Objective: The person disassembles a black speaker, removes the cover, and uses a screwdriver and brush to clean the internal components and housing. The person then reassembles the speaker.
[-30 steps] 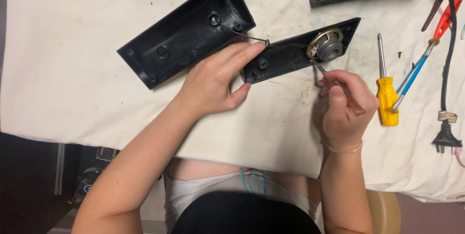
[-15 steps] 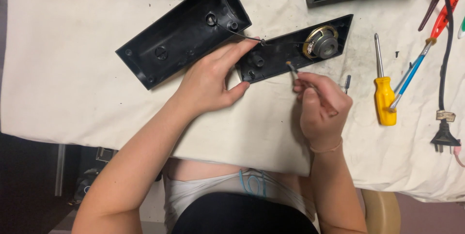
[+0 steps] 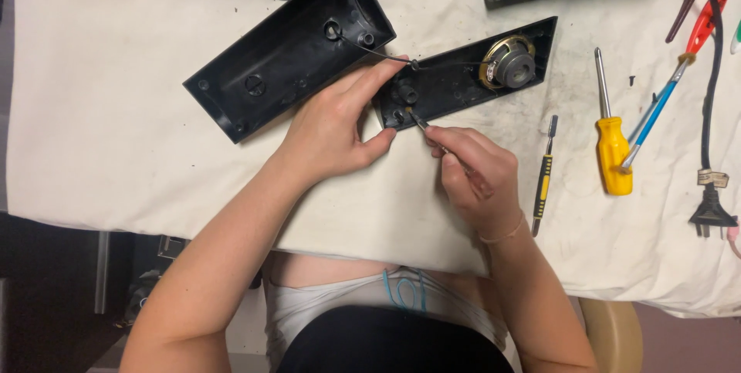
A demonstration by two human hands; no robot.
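Left hand spread flat, fingers extended, right hand curled in a pinch, forearms converging
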